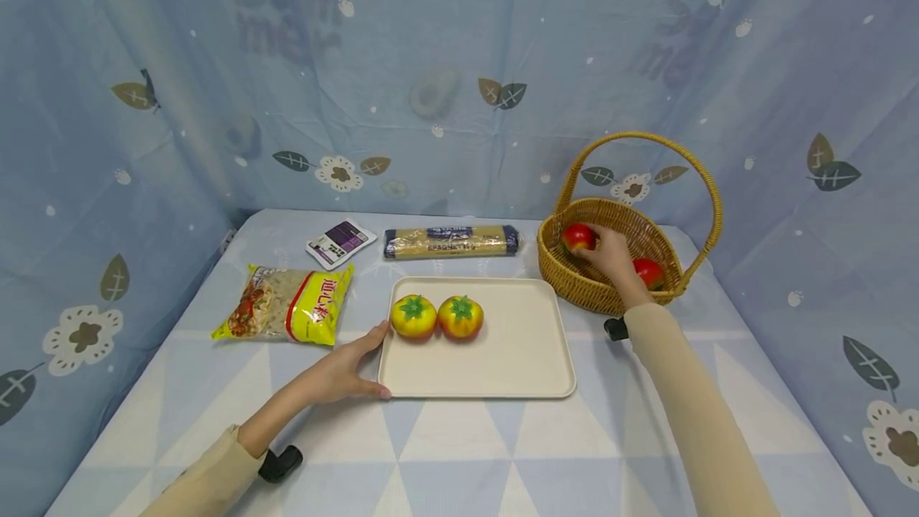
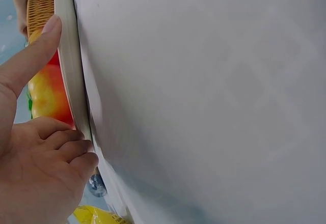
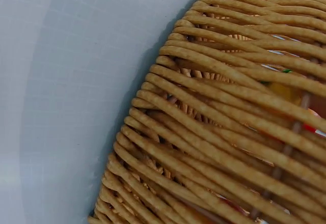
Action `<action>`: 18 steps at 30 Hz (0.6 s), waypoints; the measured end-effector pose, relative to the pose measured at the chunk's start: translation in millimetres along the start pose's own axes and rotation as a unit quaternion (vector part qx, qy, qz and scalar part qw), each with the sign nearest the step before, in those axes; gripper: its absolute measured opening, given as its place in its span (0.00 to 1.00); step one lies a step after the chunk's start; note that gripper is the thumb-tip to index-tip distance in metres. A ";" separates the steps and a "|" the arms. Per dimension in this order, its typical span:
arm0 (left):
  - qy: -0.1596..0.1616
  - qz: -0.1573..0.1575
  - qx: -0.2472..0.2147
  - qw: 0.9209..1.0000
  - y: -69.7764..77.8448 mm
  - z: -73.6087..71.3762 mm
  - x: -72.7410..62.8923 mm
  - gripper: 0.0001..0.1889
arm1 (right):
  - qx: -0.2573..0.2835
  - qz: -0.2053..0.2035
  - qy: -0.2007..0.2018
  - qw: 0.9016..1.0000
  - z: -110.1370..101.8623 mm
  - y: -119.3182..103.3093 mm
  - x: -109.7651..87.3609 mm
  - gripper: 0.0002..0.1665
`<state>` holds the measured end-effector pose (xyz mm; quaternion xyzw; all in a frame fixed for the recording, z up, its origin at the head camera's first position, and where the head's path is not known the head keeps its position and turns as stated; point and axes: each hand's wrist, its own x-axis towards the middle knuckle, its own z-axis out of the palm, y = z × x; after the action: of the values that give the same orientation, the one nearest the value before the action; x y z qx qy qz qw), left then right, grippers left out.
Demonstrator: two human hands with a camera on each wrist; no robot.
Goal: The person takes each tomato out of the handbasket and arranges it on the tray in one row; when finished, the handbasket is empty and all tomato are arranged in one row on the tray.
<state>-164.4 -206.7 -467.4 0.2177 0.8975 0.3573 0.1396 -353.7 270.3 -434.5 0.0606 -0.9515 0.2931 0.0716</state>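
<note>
Nearest, left hand (image 1: 337, 373) flat on cloth, fingers relaxed, thumb and fingertips touching left edge of cream tray (image 1: 517, 365). On tray, two yellow-red tomatoes (image 1: 436, 317) side by side. Farther right, right hand (image 1: 610, 252) inside wicker basket (image 1: 574, 278), fingers curled round red tomato (image 1: 578, 237); second red one (image 1: 649, 271) just beside wrist.
</note>
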 end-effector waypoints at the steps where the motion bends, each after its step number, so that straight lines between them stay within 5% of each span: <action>1: 0.000 0.000 0.001 1.000 0.0 0.1 0.0 0.58 | 0.000 -0.001 0.000 1.000 -0.2 0.1 -0.9 0.37; 18: 0.002 -0.002 0.004 1.000 -0.4 1.1 0.5 0.58 | 0.022 -0.011 0.021 0.999 -13.6 -6.0 -21.3 0.38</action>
<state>-164.6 -206.1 -468.5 0.2158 0.8996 0.3536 0.1381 -330.4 274.7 -423.7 0.0670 -0.9423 0.3144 0.0931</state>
